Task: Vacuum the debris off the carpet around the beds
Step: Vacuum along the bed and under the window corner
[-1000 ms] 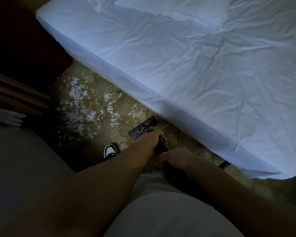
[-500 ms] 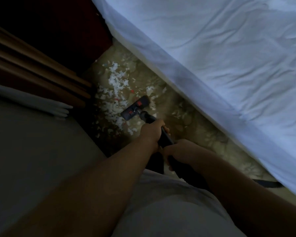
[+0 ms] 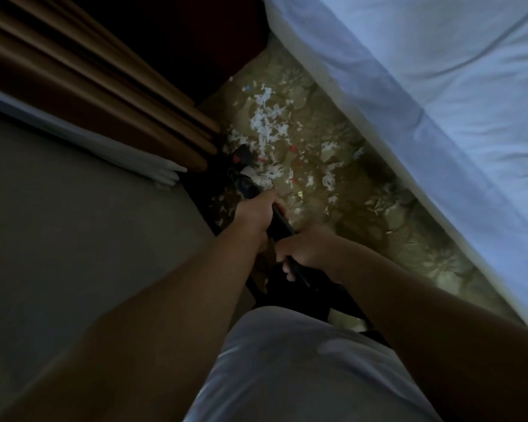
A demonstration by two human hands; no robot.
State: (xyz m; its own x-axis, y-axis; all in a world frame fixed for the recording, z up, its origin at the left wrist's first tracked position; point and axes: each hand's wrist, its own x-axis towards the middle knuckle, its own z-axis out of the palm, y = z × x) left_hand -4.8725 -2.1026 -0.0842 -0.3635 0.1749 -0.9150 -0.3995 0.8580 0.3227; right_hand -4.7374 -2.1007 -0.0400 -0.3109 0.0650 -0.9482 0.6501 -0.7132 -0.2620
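White paper scraps with a few red and blue bits (image 3: 267, 123) lie scattered on the patterned olive carpet (image 3: 378, 208) between two beds. A black vacuum wand (image 3: 279, 223) runs from my hands to its floor head (image 3: 241, 155), which sits at the left edge of the scraps, near the curtain foot. My left hand (image 3: 255, 213) grips the wand higher up. My right hand (image 3: 305, 249) grips it just behind, closer to my body. The rest of the vacuum is hidden below my arms.
A bed with a white sheet (image 3: 439, 102) borders the carpet strip on the right. A grey bed surface (image 3: 73, 239) fills the left. Brown curtain folds (image 3: 104, 86) and a dark cabinet (image 3: 195, 35) close the far end.
The vacuum head has moved left, from the middle of the scrap pile to its left edge by the curtain. My view has swung closer and further left.
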